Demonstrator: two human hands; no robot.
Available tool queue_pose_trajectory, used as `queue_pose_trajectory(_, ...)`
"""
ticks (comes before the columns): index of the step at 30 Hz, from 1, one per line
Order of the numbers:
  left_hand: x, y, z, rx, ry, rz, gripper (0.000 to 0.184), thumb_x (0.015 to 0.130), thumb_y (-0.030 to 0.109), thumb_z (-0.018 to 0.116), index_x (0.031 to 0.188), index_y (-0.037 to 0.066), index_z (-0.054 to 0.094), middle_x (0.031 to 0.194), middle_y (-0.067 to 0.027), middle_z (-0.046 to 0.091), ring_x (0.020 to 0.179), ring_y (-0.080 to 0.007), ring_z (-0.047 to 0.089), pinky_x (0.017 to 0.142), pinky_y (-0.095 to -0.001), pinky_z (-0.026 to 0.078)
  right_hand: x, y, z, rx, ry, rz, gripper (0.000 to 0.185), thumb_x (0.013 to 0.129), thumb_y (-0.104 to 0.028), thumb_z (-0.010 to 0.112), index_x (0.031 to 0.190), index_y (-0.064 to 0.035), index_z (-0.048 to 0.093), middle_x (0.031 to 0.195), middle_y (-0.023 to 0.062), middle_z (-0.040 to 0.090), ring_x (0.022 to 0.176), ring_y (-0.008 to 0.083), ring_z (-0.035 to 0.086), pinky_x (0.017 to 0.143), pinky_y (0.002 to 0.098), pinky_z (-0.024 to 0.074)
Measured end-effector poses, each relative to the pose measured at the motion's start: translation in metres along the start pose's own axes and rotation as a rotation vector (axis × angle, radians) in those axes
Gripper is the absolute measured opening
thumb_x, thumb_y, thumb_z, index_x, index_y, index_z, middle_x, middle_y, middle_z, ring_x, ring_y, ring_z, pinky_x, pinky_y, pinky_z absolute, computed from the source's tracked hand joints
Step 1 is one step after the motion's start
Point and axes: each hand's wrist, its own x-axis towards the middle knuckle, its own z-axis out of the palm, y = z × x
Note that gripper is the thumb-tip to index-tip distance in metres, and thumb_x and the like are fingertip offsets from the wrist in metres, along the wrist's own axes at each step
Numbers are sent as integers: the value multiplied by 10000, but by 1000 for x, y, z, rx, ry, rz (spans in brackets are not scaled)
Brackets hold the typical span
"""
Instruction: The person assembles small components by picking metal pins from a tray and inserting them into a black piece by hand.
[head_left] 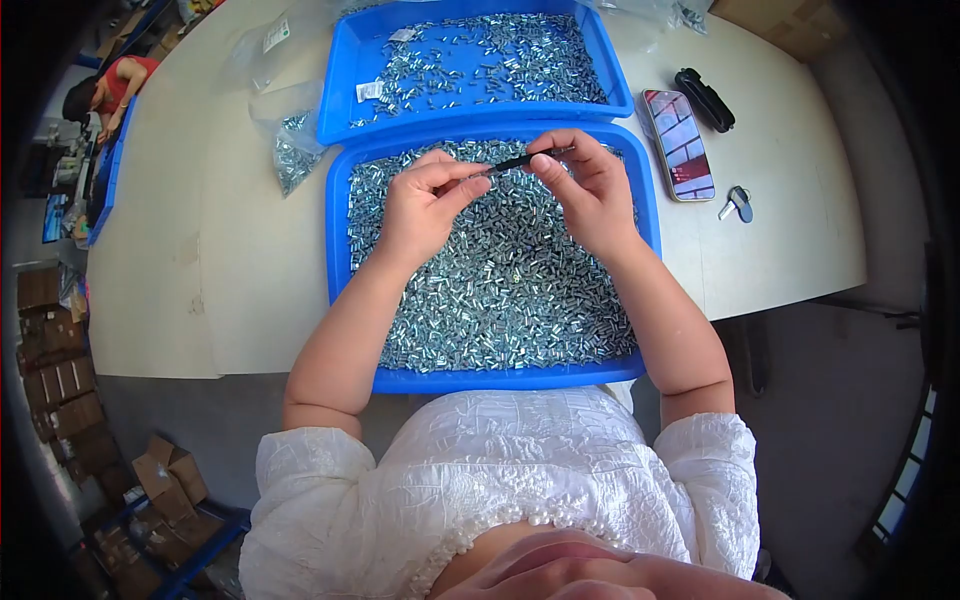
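Observation:
Above the near blue bin [334, 240], my two hands are raised close together. My right hand [592, 192] pinches a thin black rod [513, 162] between thumb and fingers. The rod points across toward my left hand [425, 205], whose thumb and fingers are closed at the rod's other end. Whatever lies between those left fingertips is too small to make out. Below both hands, small shiny metal cylindrical pieces [500, 280] fill the near bin.
A second blue bin [345, 75] behind holds scattered metal pieces and paper labels. Clear bags [296, 150] of pieces lie left. On the right are a phone [680, 145], a black case [705, 100] and keys [737, 205]. Another person [110, 90] bends over at far left.

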Motion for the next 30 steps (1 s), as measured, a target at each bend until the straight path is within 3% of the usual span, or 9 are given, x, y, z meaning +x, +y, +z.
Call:
queue_pose_trajectory(2, 1, 0, -1, 24, -14, 15, 180, 738, 110, 715, 915, 82, 701, 688, 18, 502, 607, -71, 443, 544, -212, 343, 3, 3, -1, -52, 2, -87, 163, 837, -174, 633, 873, -20, 594, 744, 17, 590, 706, 71, 524, 632, 220, 425)
queue_pose_trajectory(6, 1, 1, 0, 72, 2, 56, 178, 727, 102, 719, 904, 85, 705, 676, 12, 495, 602, -77, 446, 536, -217, 347, 4, -4, -7, -227, -9, -53, 212, 837, -219, 638, 828, -13, 586, 683, 7, 575, 650, 67, 503, 583, 220, 410)
queue_pose_trajectory(8, 0, 2, 0, 127, 14, 103, 184, 717, 94, 723, 900, 88, 706, 666, 6, 489, 590, -83, 445, 524, -221, 349, 6, -8, -9, -343, -80, 240, 266, 843, -259, 629, 792, -4, 574, 651, 2, 555, 611, 63, 481, 542, 220, 388)
queue_pose_trajectory(14, 0, 5, 0, 196, 37, 121, 183, 710, 87, 725, 892, 85, 705, 669, -12, 504, 571, -93, 462, 504, -235, 360, 6, 10, 3, 1, 75, 0, 325, 863, -289, 600, 715, 0, 583, 626, -1, 535, 580, 62, 461, 519, 231, 376)
queue_pose_trajectory(17, -1, 7, 0, 247, 66, 150, 169, 711, 81, 724, 878, 82, 706, 674, -18, 515, 572, -94, 477, 497, -235, 365, 6, 4, -2, -161, 47, 109, 309, 861, -288, 602, 721, -13, 611, 606, -10, 531, 554, 57, 449, 496, 234, 362)
queue_pose_trajectory(21, -1, 6, 0, 237, 49, 206, 170, 714, 80, 722, 882, 77, 702, 682, -21, 525, 570, -90, 486, 488, -227, 365, 6, 8, -6, -126, 23, 215, 285, 844, -288, 624, 742, -23, 632, 586, -21, 525, 538, 51, 440, 476, 230, 342)
queue_pose_trajectory(24, -1, 10, -1, 224, 21, 146, 167, 729, 98, 720, 886, 48, 689, 681, -21, 531, 559, -77, 487, 481, -215, 365, 8, 3, -8, -72, -16, 294, 230, 859, -240, 610, 752, -36, 625, 665, -39, 558, 623, 22, 439, 548, 197, 314)
queue_pose_trajectory(29, 0, 6, 0, 188, 15, 136, 129, 762, 102, 695, 867, 28, 682, 673, -20, 528, 555, -78, 478, 482, -215, 361, 7, 0, -6, -93, -5, 290, 192, 851, -224, 623, 815, -35, 621, 683, -46, 544, 615, 24, 418, 540, 196, 305)
queue_pose_trajectory(30, 0, 7, -1, 186, 10, 150, 123, 769, 100, 688, 864, 22, 680, 670, -21, 527, 554, -81, 475, 480, -217, 356, 8, 5, -6, -53, 3, 209, 218, 829, -240, 647, 812, -24, 627, 709, -15, 565, 645, 46, 463, 568, 208, 356)
